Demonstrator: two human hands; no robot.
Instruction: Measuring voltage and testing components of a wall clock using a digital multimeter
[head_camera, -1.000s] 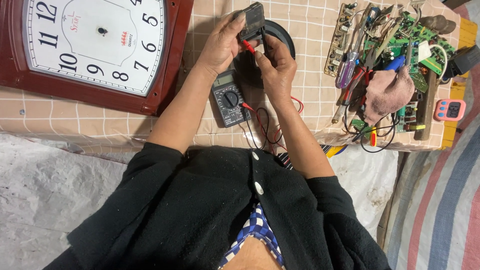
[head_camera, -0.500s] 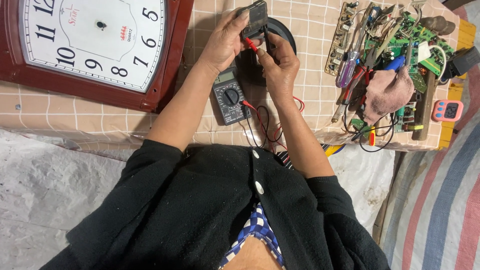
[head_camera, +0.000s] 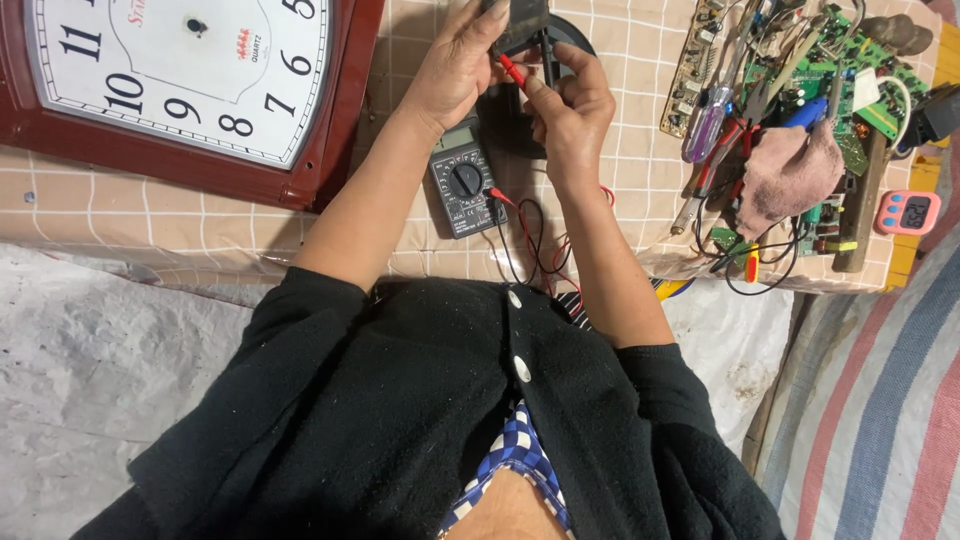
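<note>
Small black part (head_camera: 522, 18) in left hand (head_camera: 462, 68) cut off by top edge; clock (head_camera: 180, 90) cropped top and left

A: What lies on the checked cloth (head_camera: 300, 235) besides the work?

B: At ten o'clock a large wall clock (head_camera: 180, 80) with a dark red frame. At two o'clock a heap of green circuit boards (head_camera: 850, 70), a pink rag (head_camera: 790, 175), a purple-handled screwdriver (head_camera: 708, 125). At three o'clock a small pink timer (head_camera: 908, 213).

A: And lower?

B: A striped tarp (head_camera: 880, 400) at four o'clock.

Checked tabletop (head_camera: 250, 235): wall clock (head_camera: 180, 80), multimeter (head_camera: 462, 182), circuit boards (head_camera: 800, 90).
</note>
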